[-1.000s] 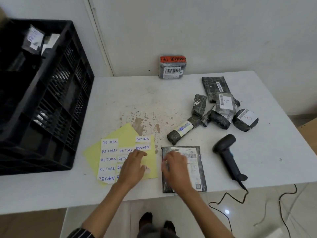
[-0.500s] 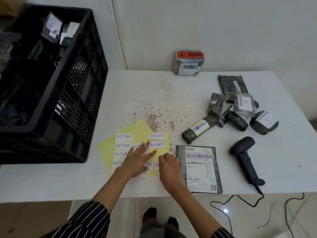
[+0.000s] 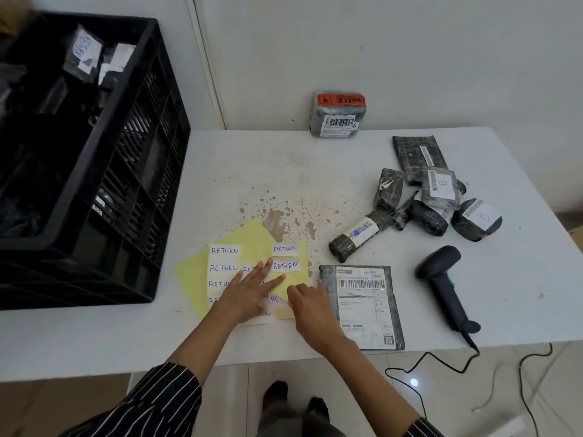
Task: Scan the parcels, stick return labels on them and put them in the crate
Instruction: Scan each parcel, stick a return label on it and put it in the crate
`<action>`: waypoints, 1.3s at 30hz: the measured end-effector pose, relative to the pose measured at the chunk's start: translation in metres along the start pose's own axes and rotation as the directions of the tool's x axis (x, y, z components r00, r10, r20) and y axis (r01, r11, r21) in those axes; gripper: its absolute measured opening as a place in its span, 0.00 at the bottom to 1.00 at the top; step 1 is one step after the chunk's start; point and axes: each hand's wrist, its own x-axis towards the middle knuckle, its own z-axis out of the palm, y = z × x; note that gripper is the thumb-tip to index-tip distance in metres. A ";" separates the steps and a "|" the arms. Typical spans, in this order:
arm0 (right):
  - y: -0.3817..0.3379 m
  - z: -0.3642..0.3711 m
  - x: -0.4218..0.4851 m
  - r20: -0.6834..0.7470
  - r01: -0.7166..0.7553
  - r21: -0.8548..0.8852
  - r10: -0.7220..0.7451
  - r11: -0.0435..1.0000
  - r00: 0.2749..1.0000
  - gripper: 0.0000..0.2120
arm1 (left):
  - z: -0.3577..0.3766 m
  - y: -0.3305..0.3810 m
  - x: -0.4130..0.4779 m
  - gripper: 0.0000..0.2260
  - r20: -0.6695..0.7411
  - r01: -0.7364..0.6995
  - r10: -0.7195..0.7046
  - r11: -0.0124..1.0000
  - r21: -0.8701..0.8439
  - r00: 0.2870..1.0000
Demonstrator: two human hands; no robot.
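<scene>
Yellow backing sheets point(image 3: 249, 238) carrying white handwritten RETURN labels point(image 3: 285, 257) lie on the white table point(image 3: 252, 171) near its front edge. The left hand point(image 3: 249, 294) lies flat on them, fingers straight and spread, pressing the sheets down. The right hand point(image 3: 310, 310) is just beside it. Its fingers are bent, with their tips down on the nearest label point(image 3: 277, 299) at the sheets' right side; whether that label is pinched cannot be told.

Just right of this hand lies a flat grey parcel point(image 3: 362, 307), shipping label up. A black barcode scanner point(image 3: 441, 285) lies further right, its cable running off the table edge. Behind it sits a heap of dark wrapped parcels point(image 3: 435, 200), and a boxy parcel point(image 3: 339, 116) with an orange sticker stands against the wall. The black crate point(image 3: 94, 152) at the table's left holds a labelled parcel point(image 3: 83, 53).
</scene>
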 end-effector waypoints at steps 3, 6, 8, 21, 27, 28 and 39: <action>-0.002 0.003 -0.004 -0.075 0.079 -0.032 -0.081 0.996 0.994 0.11 | -0.003 0.001 0.001 0.37 0.028 0.009 -0.010 1.000 0.027 1.000; -0.003 0.002 -0.007 -0.081 0.126 -0.086 -0.133 0.988 0.988 0.14 | -0.004 0.002 0.001 0.37 0.033 0.017 -0.020 0.997 0.078 0.999; -0.001 0.001 -0.006 -0.062 0.133 -0.088 -0.139 0.987 0.988 0.17 | -0.005 0.003 0.000 0.37 0.039 0.023 -0.027 0.995 0.098 0.999; -0.004 -0.008 -0.006 0.259 0.012 0.094 -0.037 0.995 0.965 0.09 | -0.006 0.002 0.001 0.37 0.065 0.033 -0.040 0.994 0.102 0.997; -0.001 -0.019 -0.004 0.326 -0.036 0.253 -0.050 0.967 0.944 0.08 | -0.007 0.002 0.000 0.36 0.060 0.021 -0.027 0.995 0.098 0.998; 0.000 -0.019 -0.005 0.329 -0.045 0.274 -0.050 0.961 0.943 0.08 | -0.006 0.002 0.001 0.36 0.057 0.020 -0.025 0.995 0.099 0.998; 0.014 -0.031 -0.007 0.370 -0.140 0.532 -0.081 0.835 0.926 0.09 | -0.005 -0.004 0.004 0.40 0.044 -0.010 0.004 0.989 0.145 0.999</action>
